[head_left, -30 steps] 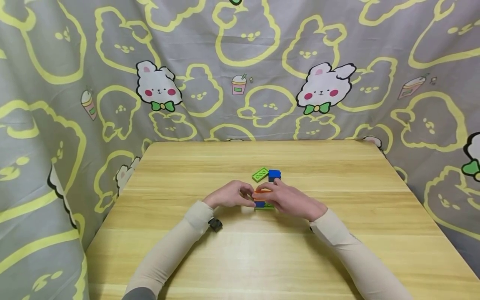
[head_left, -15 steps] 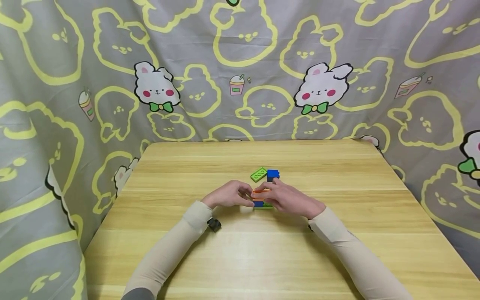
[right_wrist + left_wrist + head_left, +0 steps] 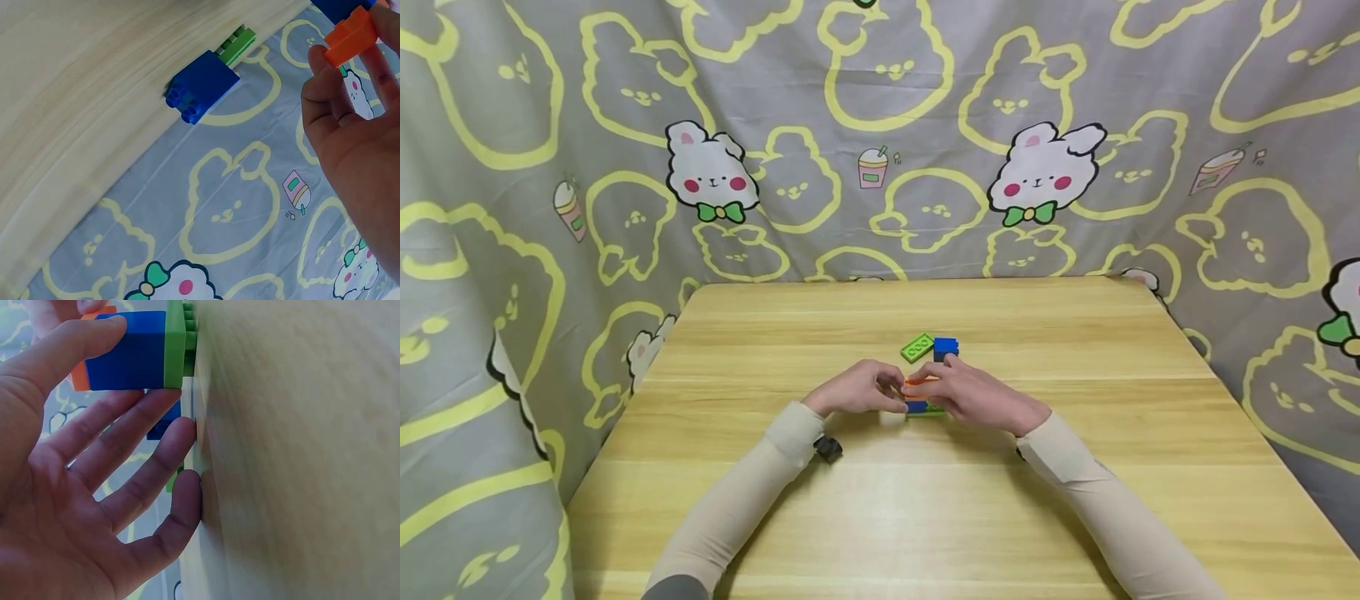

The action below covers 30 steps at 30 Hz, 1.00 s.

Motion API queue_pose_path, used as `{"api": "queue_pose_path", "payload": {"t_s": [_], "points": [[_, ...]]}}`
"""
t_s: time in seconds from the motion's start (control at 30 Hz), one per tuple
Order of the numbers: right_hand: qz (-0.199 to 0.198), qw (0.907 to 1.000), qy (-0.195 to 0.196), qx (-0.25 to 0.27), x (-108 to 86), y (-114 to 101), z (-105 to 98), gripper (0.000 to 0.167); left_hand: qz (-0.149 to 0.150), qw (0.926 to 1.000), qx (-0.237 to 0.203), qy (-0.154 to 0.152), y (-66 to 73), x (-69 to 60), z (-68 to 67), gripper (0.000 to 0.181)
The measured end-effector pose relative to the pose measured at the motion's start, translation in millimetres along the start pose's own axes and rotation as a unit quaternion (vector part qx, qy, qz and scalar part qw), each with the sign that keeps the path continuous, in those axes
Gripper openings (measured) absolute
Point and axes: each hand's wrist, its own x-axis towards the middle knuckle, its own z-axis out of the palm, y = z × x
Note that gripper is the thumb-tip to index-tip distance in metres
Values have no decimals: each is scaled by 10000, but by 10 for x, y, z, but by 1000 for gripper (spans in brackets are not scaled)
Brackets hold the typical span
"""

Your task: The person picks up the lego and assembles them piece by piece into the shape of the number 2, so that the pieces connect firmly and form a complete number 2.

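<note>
Near the middle of the table, a small stack stands between both hands. It has an orange brick [image 3: 922, 388] on top, a blue brick [image 3: 917, 407] below and a green piece [image 3: 174, 356] at its base. My left hand [image 3: 857, 388] pinches the blue brick, the thumb lying on its near face and a pair of fingers on the other side, as the left wrist view shows. The other left fingers reach toward the table. My right hand [image 3: 985, 398] holds the orange brick between thumb and fingers, covering the stack's right part in the head view.
Just behind the hands, another blue brick [image 3: 946, 348] lies with its studs sideways. Beside it a light green plate [image 3: 917, 347] lies with its hollow side up. The wooden table [image 3: 880, 500] ends at a patterned curtain [image 3: 820, 100] at the back and sides.
</note>
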Motion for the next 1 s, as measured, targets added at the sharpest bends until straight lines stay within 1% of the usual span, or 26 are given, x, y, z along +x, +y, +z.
{"api": "queue_pose_path", "payload": {"t_s": [0.3, 0.53, 0.63, 0.8, 0.9, 1.0], "points": [[-2, 10000, -12, 62, 14, 14, -5, 38, 53, 10000, -11, -6, 21, -13, -14, 18], [104, 9999, -82, 36, 9, -13, 4, 40, 52, 10000, -77, -29, 5, -17, -2, 18], [115, 9998, -131, -55, 12, -44, 2, 40, 29, 10000, -67, -61, -11, -20, 8, 18], [98, 9992, -183, -353, 9, -67, -13, 39, 85, 9999, -94, -52, -10, -21, 15, 18], [182, 9993, -220, -253, 12, -58, -37, 42, 68, 9999, -132, -57, 1, -23, 3, 18], [449, 9986, -262, 12, 11, -30, -63, 44, 72, 9998, -150, -85, 10, -20, -9, 18]]}}
